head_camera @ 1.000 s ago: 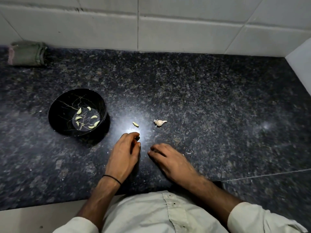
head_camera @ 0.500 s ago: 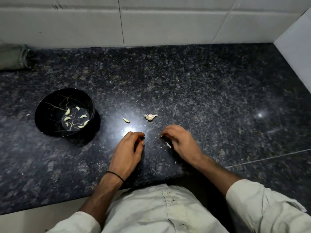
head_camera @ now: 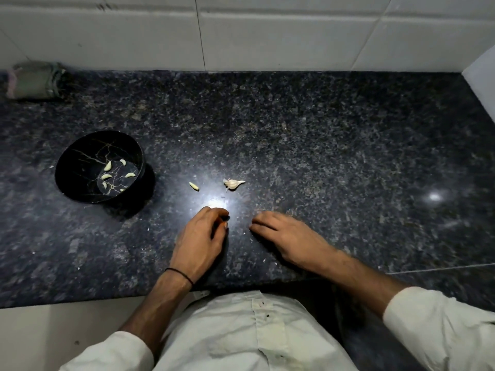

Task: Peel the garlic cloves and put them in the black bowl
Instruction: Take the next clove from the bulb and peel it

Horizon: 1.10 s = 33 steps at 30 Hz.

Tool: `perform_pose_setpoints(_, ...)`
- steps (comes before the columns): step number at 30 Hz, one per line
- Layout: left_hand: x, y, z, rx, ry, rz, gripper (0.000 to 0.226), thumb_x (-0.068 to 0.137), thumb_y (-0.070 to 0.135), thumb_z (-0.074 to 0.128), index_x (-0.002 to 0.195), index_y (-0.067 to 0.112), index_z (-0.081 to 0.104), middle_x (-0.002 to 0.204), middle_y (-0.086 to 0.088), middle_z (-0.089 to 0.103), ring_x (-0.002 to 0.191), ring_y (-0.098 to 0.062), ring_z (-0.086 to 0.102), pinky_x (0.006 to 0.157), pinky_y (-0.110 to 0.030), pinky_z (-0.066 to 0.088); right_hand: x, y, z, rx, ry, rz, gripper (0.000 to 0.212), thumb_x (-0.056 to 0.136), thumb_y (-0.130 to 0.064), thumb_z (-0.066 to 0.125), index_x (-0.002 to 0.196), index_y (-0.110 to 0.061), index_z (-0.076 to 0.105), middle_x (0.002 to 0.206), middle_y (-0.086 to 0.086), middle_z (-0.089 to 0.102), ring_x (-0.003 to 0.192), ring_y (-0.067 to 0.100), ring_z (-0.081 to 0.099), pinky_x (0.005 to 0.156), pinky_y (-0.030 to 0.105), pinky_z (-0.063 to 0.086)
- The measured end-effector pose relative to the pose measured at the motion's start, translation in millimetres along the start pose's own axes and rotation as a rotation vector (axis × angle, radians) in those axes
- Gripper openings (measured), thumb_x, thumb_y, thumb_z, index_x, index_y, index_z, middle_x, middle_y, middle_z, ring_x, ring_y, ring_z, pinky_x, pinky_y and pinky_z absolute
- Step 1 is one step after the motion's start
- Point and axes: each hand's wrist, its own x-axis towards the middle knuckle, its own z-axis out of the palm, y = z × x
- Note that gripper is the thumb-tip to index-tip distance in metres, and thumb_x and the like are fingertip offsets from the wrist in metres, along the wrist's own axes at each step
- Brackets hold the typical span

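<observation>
Left hand (head_camera: 199,241): curled inward, contents hidden. Right hand (head_camera: 290,238): uncurled since half a second ago, now flat and bare on the speckled dark stone tabletop (head_camera: 321,143); probably between cloves. Counted: about six pale peeled garlic cloves (head_camera: 107,165) in the round black bowl (head_camera: 77,167); one loose peeled clove (head_camera: 194,186) and one papery unpeeled clove (head_camera: 233,183) just beyond the hands.

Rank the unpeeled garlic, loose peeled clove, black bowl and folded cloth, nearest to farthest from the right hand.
1. Unpeeled garlic, ahead of the right hand.
2. Loose peeled clove, further left.
3. Black bowl, far left.
4. Folded cloth, back-left by the wall.
</observation>
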Motion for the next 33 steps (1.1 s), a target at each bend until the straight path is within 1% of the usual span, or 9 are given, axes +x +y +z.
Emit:
perform_pose_setpoints(5,1,16,5,0.040,-0.001,-0.021,0.018,0.098,0.021,0.058,0.114,0.018,0.066,0.109,0.005,0.064,0.097,-0.014,0.061,0.087,-0.028,0.047,-41,24,7,-0.022,0.022,-0.070,0.042,0.096,-0.015,0.037,0.134,-0.011,0.056,0.135,0.008,0.058,0.123,0.027,0.056,0.099,0.033,0.051)
perform_pose_setpoints(13,2,38,20,0.064,-0.049,-0.006,0.019,0.098,0.022,0.059,0.115,0.019,0.065,0.107,0.004,0.064,0.098,-0.015,0.061,0.087,-0.032,0.049,-46,36,7,-0.055,0.179,-0.203,0.027,0.098,-0.012,0.045,0.114,-0.003,0.065,0.119,0.010,0.063,0.107,0.024,0.056,0.093,0.030,0.048)
perform_pose_setpoints(18,-4,41,21,0.084,-0.096,-0.008,0.028,0.093,0.031,0.050,0.112,0.019,0.066,0.103,0.005,0.063,0.096,-0.016,0.061,0.086,-0.035,0.049,-41,40,10,-0.102,0.233,-0.242,0.023,0.097,-0.008,0.048,0.111,-0.002,0.065,0.115,0.012,0.063,0.101,0.026,0.058,0.085,0.033,0.054)
perform_pose_setpoints(20,-5,41,22,0.073,-0.103,-0.002,0.028,0.093,0.031,0.050,0.111,0.018,0.067,0.103,0.005,0.064,0.096,-0.015,0.061,0.087,-0.034,0.049,-41,40,13,-0.101,0.254,-0.214,0.020,0.095,-0.007,0.054,0.111,-0.003,0.065,0.115,0.012,0.063,0.102,0.025,0.057,0.087,0.032,0.053)
perform_pose_setpoints(22,-6,43,24,0.050,-0.107,0.006,0.029,0.093,0.031,0.051,0.111,0.017,0.068,0.103,0.006,0.064,0.096,-0.014,0.061,0.087,-0.030,0.048,-39,35,15,0.052,0.309,-0.093,0.018,0.092,-0.006,0.061,0.108,-0.004,0.068,0.113,0.010,0.066,0.103,0.021,0.058,0.092,0.028,0.049)
perform_pose_setpoints(25,-7,43,27,0.018,-0.103,0.024,0.028,0.093,0.030,0.052,0.111,0.017,0.068,0.102,0.008,0.063,0.095,-0.012,0.061,0.087,-0.027,0.048,-36,21,7,0.624,0.478,0.345,0.021,0.085,0.004,0.065,0.098,-0.009,0.076,0.101,0.000,0.073,0.098,0.007,0.065,0.091,0.015,0.046)
perform_pose_setpoints(28,-8,41,28,-0.008,-0.099,0.048,0.025,0.093,0.028,0.053,0.110,0.017,0.069,0.101,0.009,0.063,0.094,-0.009,0.061,0.087,-0.025,0.048,-36,13,-1,1.096,0.562,0.720,0.020,0.085,0.005,0.069,0.093,-0.010,0.078,0.092,-0.002,0.077,0.088,0.007,0.070,0.082,0.016,0.050)
perform_pose_setpoints(31,-7,38,29,-0.022,-0.113,0.089,0.019,0.096,0.020,0.058,0.111,0.018,0.069,0.103,0.009,0.063,0.095,-0.008,0.060,0.088,-0.022,0.046,-42,8,-6,1.383,0.663,0.869,0.016,0.085,0.006,0.069,0.094,-0.005,0.076,0.089,0.005,0.076,0.083,0.010,0.068,0.078,0.016,0.051)
perform_pose_setpoints(33,-4,35,31,-0.029,-0.141,0.118,0.018,0.097,0.016,0.061,0.113,0.019,0.068,0.105,0.009,0.062,0.096,-0.007,0.060,0.087,-0.014,0.043,-46,3,-7,1.500,0.733,0.919,0.017,0.083,0.007,0.069,0.094,-0.004,0.076,0.089,0.008,0.075,0.083,0.012,0.067,0.079,0.017,0.052)
